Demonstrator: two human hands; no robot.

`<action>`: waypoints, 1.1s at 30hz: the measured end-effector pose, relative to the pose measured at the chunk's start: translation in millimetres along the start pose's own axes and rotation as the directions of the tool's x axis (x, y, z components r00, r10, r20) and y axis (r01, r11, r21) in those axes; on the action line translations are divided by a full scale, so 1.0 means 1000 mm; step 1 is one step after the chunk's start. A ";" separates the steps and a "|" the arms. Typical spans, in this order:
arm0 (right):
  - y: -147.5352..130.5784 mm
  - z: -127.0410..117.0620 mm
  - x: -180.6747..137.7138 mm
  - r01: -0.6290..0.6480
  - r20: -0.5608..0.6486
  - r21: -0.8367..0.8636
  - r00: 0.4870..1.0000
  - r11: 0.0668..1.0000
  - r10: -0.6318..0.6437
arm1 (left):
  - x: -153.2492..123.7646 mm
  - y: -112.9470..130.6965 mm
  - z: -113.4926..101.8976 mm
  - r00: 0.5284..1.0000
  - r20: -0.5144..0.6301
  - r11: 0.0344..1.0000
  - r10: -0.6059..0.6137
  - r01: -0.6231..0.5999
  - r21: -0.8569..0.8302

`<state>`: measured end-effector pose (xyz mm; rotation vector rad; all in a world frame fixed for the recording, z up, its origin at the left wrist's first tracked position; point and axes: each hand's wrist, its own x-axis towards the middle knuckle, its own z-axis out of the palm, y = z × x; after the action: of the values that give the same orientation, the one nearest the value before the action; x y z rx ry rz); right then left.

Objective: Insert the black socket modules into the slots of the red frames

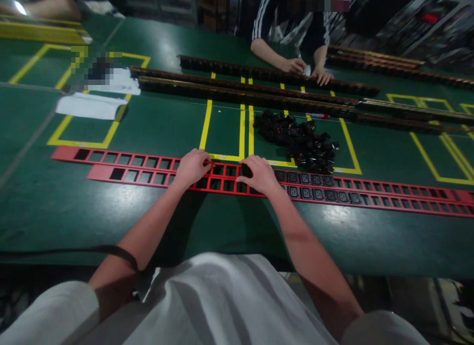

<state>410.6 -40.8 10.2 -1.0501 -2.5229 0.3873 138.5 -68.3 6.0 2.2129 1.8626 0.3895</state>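
Two long red strips with rows of square openings lie side by side: the back strip [63, 153] and the front strip [98, 172]. Black power sockets [305, 179] fill several openings to the right of my hands in both strips. My left hand [192, 167] rests over the strips with curled fingers, gripping the back strip's far edge. My right hand [259, 174] pinches a black power socket [246, 171] between thumb and fingers, right at the back strip's openings. Its palm hides some openings beneath. Behind it lies a heap of loose black sockets [292, 132].
Long dark metal strips [237, 92] run across the green table [159, 120] beyond the heap. White papers [91, 106] lie at left. Across the table, a co-worker's hands [322, 77] work at another strip. Yellow tape marks the surface; a dark cable [85, 249] passes near my left forearm.
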 end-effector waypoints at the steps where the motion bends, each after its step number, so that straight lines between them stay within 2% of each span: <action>1: 0.000 0.000 0.000 0.004 -0.003 0.007 1.000 1.000 -0.004 | 0.000 0.000 0.000 1.000 0.002 1.000 -0.001 0.001 -0.001; 14: 0.001 0.004 0.003 -0.036 0.013 -0.002 0.999 0.999 0.036 | 0.000 0.000 0.000 1.000 -0.002 1.000 0.013 -0.013 -0.014; 33: -0.001 0.001 0.005 -0.011 0.073 -0.076 0.997 0.997 0.016 | 0.000 -0.001 0.001 1.000 -0.009 1.000 0.019 -0.019 0.007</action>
<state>406.4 -38.5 11.2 -1.1002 -2.6151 0.3423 138.2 -67.8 4.4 2.2381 1.8512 0.3975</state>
